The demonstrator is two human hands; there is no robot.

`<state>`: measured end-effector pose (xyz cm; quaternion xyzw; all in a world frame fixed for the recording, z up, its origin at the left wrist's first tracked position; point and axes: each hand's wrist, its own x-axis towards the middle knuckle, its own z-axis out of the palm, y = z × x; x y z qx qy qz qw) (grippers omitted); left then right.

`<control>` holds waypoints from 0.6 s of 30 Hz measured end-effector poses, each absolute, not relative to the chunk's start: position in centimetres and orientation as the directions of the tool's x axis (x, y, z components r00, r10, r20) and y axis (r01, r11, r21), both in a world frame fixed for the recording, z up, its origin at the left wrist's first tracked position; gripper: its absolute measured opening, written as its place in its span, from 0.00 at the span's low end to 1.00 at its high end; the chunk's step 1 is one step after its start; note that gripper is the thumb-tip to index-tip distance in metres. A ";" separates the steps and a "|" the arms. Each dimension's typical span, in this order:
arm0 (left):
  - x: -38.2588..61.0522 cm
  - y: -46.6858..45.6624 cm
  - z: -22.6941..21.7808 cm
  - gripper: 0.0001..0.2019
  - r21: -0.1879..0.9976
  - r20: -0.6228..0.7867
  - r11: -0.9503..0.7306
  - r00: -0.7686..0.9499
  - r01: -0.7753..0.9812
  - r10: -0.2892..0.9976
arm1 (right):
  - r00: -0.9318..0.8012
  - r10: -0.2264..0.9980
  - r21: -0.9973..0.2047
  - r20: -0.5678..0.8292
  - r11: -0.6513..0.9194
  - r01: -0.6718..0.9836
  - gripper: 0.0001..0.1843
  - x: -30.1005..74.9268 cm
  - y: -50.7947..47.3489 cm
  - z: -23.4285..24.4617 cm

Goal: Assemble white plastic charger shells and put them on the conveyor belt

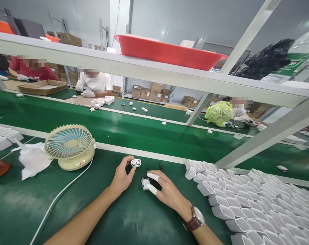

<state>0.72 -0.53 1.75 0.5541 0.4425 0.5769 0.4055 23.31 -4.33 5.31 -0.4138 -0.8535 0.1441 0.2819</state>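
Nearest us spreads the green worktop, bearing rows of white casings at right, presumably packed for easy reach, then a cream fan at left. Our left hand pinches a small white casing by its sides, seemingly so its open end shows; our right hand's white-capped thumb and forefinger bend about a small pale part on the worktop, though whether they grip it we cannot tell
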 end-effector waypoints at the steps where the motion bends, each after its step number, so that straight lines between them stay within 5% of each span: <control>1: 0.7 -0.5 1.7 0.14 0.961 0.278 -0.277 -0.056 0.025 0.959 | -0.493 0.777 -0.462 0.392 0.630 0.624 0.17 23.5 -4.3 5.1; 7: 0.6 -0.4 1.4 0.12 0.955 0.276 -0.271 -0.024 0.122 0.961 | -0.554 0.635 -0.294 0.538 0.758 0.583 0.17 24.1 -4.5 3.8; 18: 0.8 -1.1 1.4 0.14 0.937 0.244 -0.261 0.098 0.231 0.965 | -0.515 0.627 -0.318 0.584 0.761 0.566 0.17 24.6 -4.7 4.1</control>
